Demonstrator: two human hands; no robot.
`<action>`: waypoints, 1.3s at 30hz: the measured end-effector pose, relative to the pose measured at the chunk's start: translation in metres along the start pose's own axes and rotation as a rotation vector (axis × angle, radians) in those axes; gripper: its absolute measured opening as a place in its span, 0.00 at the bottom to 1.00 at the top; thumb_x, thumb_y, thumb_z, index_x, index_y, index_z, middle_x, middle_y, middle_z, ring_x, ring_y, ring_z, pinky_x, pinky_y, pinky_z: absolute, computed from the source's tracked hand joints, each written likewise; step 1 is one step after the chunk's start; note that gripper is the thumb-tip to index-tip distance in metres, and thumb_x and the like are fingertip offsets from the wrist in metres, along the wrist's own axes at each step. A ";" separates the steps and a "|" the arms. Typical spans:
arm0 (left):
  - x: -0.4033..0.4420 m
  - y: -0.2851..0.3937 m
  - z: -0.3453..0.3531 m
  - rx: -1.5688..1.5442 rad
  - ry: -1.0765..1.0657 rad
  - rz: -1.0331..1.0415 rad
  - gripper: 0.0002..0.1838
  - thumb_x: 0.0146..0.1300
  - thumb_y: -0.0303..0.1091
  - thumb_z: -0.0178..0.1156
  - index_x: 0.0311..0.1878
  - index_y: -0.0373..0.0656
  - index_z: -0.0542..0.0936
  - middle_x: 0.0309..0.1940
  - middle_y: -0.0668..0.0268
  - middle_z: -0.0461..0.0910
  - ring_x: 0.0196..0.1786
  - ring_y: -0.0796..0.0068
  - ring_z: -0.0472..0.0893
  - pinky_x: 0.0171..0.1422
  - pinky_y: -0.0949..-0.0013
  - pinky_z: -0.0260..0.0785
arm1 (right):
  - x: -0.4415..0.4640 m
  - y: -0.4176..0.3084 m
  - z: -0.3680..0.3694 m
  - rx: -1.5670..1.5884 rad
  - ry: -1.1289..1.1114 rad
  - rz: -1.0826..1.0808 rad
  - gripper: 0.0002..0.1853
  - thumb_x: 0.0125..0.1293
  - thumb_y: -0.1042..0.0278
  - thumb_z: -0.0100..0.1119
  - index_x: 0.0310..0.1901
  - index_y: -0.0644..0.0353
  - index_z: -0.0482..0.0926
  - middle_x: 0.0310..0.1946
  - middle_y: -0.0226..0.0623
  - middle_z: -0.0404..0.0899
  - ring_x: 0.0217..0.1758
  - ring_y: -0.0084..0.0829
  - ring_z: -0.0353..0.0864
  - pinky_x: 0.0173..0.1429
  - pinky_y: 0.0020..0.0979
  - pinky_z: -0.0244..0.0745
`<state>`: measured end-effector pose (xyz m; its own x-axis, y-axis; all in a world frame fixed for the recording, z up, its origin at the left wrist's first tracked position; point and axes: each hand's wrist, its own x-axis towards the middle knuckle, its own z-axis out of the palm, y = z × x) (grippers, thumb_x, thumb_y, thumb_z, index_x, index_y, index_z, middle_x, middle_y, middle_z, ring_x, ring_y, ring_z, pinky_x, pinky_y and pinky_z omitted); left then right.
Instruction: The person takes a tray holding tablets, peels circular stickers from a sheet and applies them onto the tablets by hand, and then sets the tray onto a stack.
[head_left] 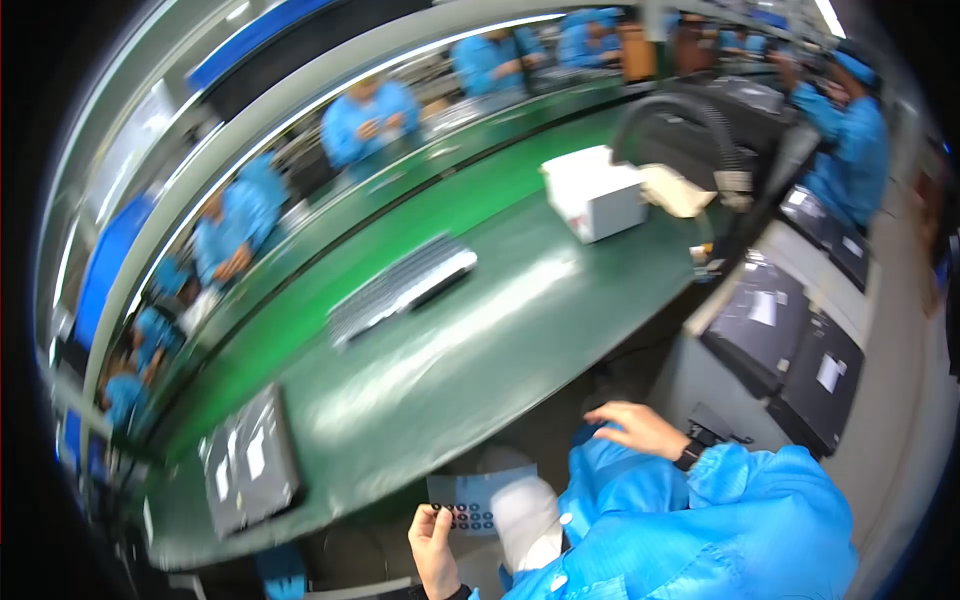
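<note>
My left hand (432, 545) pinches the edge of a clear sheet (485, 487) that carries rows of small dark round pieces, below the front edge of the green table. My right hand (638, 430) is over my blue-clothed lap, its fingers stretched out, with nothing seen in it. On the table (480, 350) lie a silver and black slab-like item (402, 288), blurred, and a dark bagged item with white labels (250, 462) at the left end.
A white box (594, 193) stands near the table's far right, beside a black ribbed hose (690, 105). Black labelled cases (757, 318) lie on a surface at right. Several people in blue work across the table; another person (848, 140) stands at back right.
</note>
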<state>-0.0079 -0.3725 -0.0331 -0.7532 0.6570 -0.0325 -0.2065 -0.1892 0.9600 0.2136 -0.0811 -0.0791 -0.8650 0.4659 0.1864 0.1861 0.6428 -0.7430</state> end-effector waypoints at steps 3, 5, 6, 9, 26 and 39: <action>0.034 -0.014 0.035 0.068 -0.220 -0.191 0.06 0.69 0.30 0.60 0.44 0.38 0.77 0.38 0.70 0.79 0.40 0.83 0.75 0.45 0.77 0.67 | -0.048 -0.016 -0.083 -0.405 0.529 0.113 0.17 0.60 0.69 0.64 0.51 0.60 0.79 0.51 0.40 0.77 0.55 0.43 0.75 0.59 0.39 0.73; 0.050 -0.005 0.073 0.031 -0.268 -0.268 0.03 0.68 0.29 0.60 0.40 0.42 0.77 0.36 0.74 0.77 0.38 0.87 0.74 0.41 0.80 0.64 | -0.079 -0.014 -0.110 -0.601 0.773 0.277 0.18 0.56 0.71 0.66 0.50 0.61 0.79 0.50 0.39 0.75 0.55 0.43 0.73 0.58 0.40 0.71; 0.059 -0.009 0.085 0.038 -0.330 -0.264 0.03 0.68 0.29 0.61 0.40 0.42 0.77 0.36 0.75 0.77 0.38 0.87 0.74 0.41 0.80 0.64 | -0.091 -0.010 -0.118 -0.708 0.822 0.328 0.21 0.53 0.70 0.69 0.50 0.61 0.78 0.49 0.39 0.73 0.54 0.43 0.72 0.57 0.41 0.69; 0.085 -0.033 0.114 -0.102 -0.474 -0.297 0.02 0.67 0.26 0.58 0.41 0.39 0.76 0.37 0.69 0.81 0.40 0.82 0.78 0.49 0.76 0.69 | -0.126 0.015 -0.122 -0.773 0.750 0.523 0.24 0.50 0.67 0.72 0.51 0.60 0.78 0.51 0.39 0.72 0.56 0.42 0.70 0.57 0.41 0.66; 0.052 -0.068 0.106 -0.018 -0.492 -0.150 0.12 0.70 0.40 0.60 0.40 0.40 0.78 0.32 0.72 0.79 0.38 0.85 0.77 0.44 0.75 0.69 | -0.089 0.312 -0.326 -0.621 0.536 0.462 0.24 0.73 0.55 0.51 0.58 0.69 0.74 0.58 0.54 0.76 0.61 0.44 0.75 0.67 0.37 0.66; 0.039 -0.073 0.104 -0.060 -0.375 -0.153 0.11 0.70 0.38 0.61 0.40 0.39 0.77 0.32 0.73 0.79 0.38 0.86 0.76 0.45 0.75 0.69 | 0.073 0.352 -0.303 -0.439 0.321 0.344 0.23 0.74 0.55 0.48 0.56 0.68 0.75 0.55 0.55 0.77 0.58 0.46 0.76 0.64 0.40 0.68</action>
<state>0.0430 -0.2574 -0.0751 -0.4337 0.8991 -0.0596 -0.3426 -0.1033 0.9338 0.3577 0.3636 -0.1327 -0.5521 0.8048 0.2180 0.6602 0.5816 -0.4754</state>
